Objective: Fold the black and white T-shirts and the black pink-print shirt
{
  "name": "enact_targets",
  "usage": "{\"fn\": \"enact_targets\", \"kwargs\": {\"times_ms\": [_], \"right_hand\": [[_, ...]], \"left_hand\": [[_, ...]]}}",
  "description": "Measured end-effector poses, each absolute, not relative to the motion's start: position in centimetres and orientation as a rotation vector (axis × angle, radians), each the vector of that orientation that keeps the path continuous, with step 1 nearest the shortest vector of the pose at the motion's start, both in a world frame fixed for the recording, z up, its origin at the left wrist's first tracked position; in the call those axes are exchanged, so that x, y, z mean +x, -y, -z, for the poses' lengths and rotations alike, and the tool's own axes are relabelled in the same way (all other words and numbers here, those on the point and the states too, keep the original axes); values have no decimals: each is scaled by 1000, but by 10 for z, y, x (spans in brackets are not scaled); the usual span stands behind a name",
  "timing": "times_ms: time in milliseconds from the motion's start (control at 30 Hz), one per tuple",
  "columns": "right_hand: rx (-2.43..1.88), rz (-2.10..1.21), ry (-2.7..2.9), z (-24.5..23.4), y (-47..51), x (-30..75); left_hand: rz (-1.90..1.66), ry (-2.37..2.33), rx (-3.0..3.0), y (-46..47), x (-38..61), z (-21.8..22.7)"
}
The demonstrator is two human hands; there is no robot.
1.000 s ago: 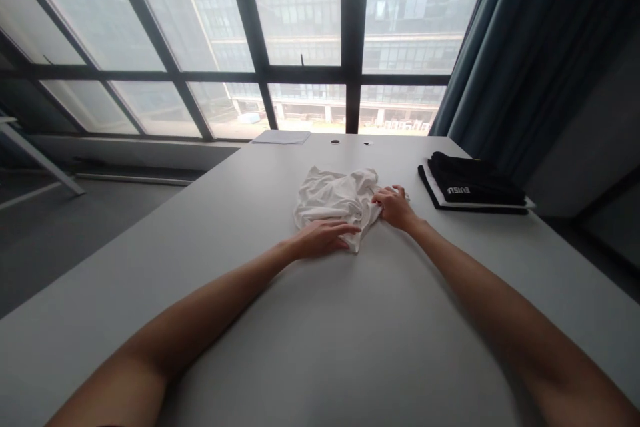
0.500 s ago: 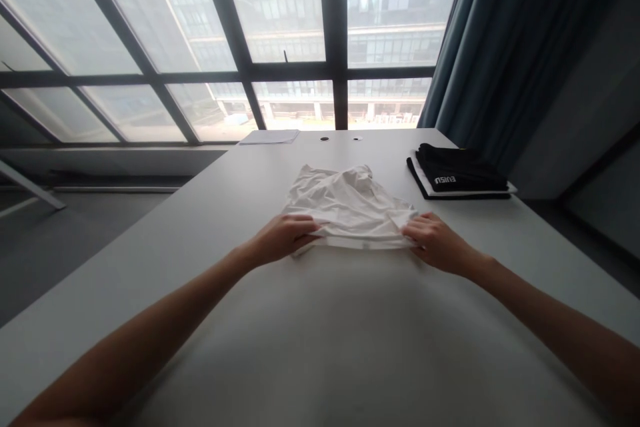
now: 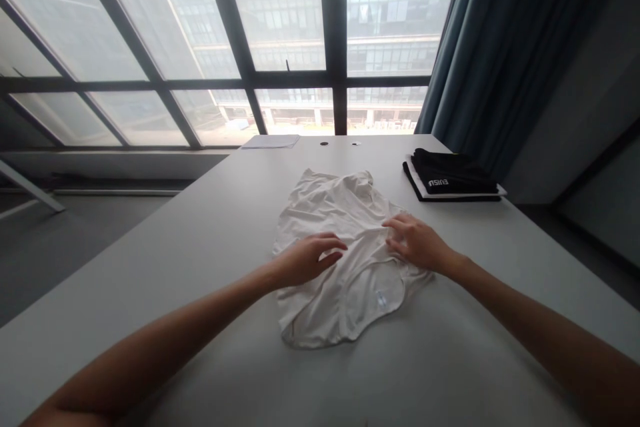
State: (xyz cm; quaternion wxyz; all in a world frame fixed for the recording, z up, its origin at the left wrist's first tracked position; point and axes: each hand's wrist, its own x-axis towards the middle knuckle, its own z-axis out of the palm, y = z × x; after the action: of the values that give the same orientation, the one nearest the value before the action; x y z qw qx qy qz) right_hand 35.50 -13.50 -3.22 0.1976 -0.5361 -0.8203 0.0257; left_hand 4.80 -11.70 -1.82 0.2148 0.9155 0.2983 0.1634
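A wrinkled white shirt (image 3: 320,303) lies spread on the white table in front of me, its near edge curved and loose. A small pale label (image 3: 381,298) shows on the inner fabric near its right front. My left hand (image 3: 307,260) is over the left middle of the shirt, fingers stretched and thumb apart, holding nothing. On the right side, my right hand (image 3: 417,243) rests at the cloth with its fingers spread and slightly bent. Whether its fingertips press the fabric is hard to see.
A stack of folded black and white clothes (image 3: 453,177) sits at the table's right edge, with pale lettering on top. Sheets of paper (image 3: 270,141) lie at the far left corner. Two round holes mark the far table (image 3: 390,147). Windows and a blue curtain (image 3: 465,47) stand behind.
Both hands have let go of the shirt's near edge and opened. That edge has dropped toward me, so the shirt now covers more table. My hands have moved closer together.
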Motion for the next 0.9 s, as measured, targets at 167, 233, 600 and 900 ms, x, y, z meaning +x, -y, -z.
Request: {"fn": "enact_targets", "kwargs": {"times_ms": [167, 233, 600, 900], "right_hand": [[-1731, 86, 2287, 54, 139, 354], [-1787, 57, 2204, 55, 144, 367], [-1869, -247, 2142, 44, 190, 421], [-1533, -42, 2333, 42, 182, 396]], "left_hand": [[-379, -1254, 2670, 79, 44, 68], [-330, -1309, 2677, 73, 39, 78], [-203, -1237, 2757, 67, 28, 75], [-261, -682, 2729, 81, 14, 44]]}}
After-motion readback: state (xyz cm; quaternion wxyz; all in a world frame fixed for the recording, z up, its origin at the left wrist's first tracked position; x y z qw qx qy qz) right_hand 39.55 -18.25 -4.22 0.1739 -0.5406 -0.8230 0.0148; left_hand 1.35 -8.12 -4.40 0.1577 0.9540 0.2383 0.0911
